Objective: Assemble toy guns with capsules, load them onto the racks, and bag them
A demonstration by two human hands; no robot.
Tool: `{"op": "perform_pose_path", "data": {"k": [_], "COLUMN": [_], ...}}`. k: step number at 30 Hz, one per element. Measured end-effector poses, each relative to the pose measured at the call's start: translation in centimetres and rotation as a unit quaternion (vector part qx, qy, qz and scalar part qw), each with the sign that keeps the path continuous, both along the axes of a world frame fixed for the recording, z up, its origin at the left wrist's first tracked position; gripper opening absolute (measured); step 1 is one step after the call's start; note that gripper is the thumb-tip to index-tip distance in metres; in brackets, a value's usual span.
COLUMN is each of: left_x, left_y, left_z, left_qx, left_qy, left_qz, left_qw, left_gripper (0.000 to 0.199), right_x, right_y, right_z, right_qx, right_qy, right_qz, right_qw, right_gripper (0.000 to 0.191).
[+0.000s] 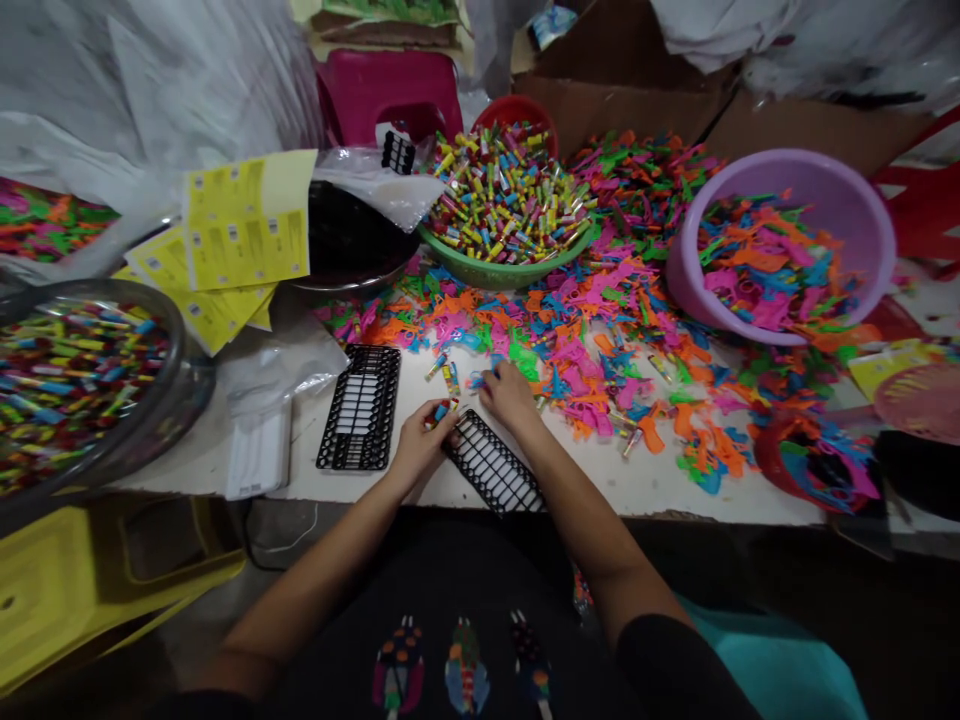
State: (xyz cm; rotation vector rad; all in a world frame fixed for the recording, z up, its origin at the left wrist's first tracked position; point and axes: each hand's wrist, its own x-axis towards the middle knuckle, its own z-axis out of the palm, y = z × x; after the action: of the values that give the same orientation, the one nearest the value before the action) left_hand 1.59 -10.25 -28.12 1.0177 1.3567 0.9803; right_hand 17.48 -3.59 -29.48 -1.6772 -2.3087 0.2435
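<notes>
My left hand [421, 440] is closed, its thumb and fingers pinching small tubes with coloured labels [442, 410] above the near end of a black plastic grid rack [499, 465]. The rack lies slanted on the table between my forearms. My right hand [511, 395] is just beyond the rack, with curled fingers at a small blue plastic piece [475, 381]; the fingers partly hide it. Loose labelled tubes [451, 376] lie on the table between the hands. To the left of them rests a second black grid rack [364, 405].
Colourful plastic toy guns [577, 345] cover the table's back and right. A green basin [491, 270] and a grey basin [176, 350] hold labelled tubes; a purple tub [862, 230] holds toy guns. Yellow label sheets [247, 225] and a white box [257, 450] are at left.
</notes>
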Motion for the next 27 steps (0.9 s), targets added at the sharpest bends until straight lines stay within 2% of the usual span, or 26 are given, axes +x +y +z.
{"op": "perform_pose_path", "data": {"k": [2,3,4,5,7,9,10,12,14,17,19,21,23,25,27], "left_x": [-0.5,-0.7,-0.7,-0.7,-0.3,0.4,0.8,1.5,1.9,2.2,2.2,2.0,1.6,1.1,0.8], "left_y": [-0.1,-0.1,-0.1,-0.2,-0.2,-0.1,-0.1,-0.1,-0.1,-0.3,-0.4,-0.5,-0.4,-0.2,-0.1], "left_z": [0.3,0.4,0.5,0.6,0.9,1.4,1.7,2.4,2.9,3.4,3.6,3.6,3.7,3.9,4.0], "left_qx": [-0.007,-0.016,-0.027,-0.037,-0.048,-0.05,-0.049,-0.047,-0.051,-0.058,-0.066,-0.071,-0.079,-0.104,-0.138], "left_qy": [-0.017,-0.029,-0.046,-0.066,-0.112,-0.155,-0.171,-0.19,-0.2,-0.201,-0.194,-0.195,-0.209,-0.232,-0.248], "left_qz": [0.015,0.022,0.028,0.03,0.019,-0.002,-0.01,-0.016,-0.017,-0.016,-0.006,0.01,0.016,-0.012,-0.068], "left_qw": [1.0,0.999,0.998,0.997,0.992,0.987,0.984,0.981,0.978,0.978,0.979,0.978,0.975,0.967,0.957], "left_gripper": [0.035,0.036,0.037,0.038,0.041,0.042,0.042,0.04,0.039,0.04,0.041,0.04,0.035,0.032,0.031], "right_x": [-0.1,0.1,0.2,0.4,0.3,-0.1,-0.4,-0.8,-1.1,-1.4,-1.5,-1.2,-0.4,0.8,1.9], "right_y": [0.1,0.0,-0.3,-0.7,-1.9,-3.2,-3.8,-4.6,-5.0,-5.3,-5.5,-5.8,-6.0,-6.0,-5.9], "right_z": [0.0,0.1,0.4,0.7,1.5,2.4,2.8,3.4,3.5,3.3,3.0,3.0,3.4,4.2,5.1], "right_qx": [0.02,0.032,0.034,0.019,-0.046,-0.105,-0.124,-0.146,-0.161,-0.166,-0.163,-0.175,-0.204,-0.21,-0.169], "right_qy": [0.114,0.202,0.307,0.416,0.605,0.716,0.744,0.771,0.781,0.776,0.753,0.708,0.641,0.558,0.474], "right_qz": [-0.087,-0.13,-0.168,-0.194,-0.214,-0.215,-0.214,-0.212,-0.209,-0.202,-0.187,-0.137,-0.055,0.028,0.087], "right_qw": [0.99,0.97,0.936,0.888,0.766,0.655,0.62,0.582,0.566,0.574,0.609,0.671,0.738,0.802,0.86], "right_gripper": [0.019,0.016,0.015,0.017,0.021,0.021,0.021,0.022,0.021,0.019,0.02,0.023,0.031,0.04,0.043]}}
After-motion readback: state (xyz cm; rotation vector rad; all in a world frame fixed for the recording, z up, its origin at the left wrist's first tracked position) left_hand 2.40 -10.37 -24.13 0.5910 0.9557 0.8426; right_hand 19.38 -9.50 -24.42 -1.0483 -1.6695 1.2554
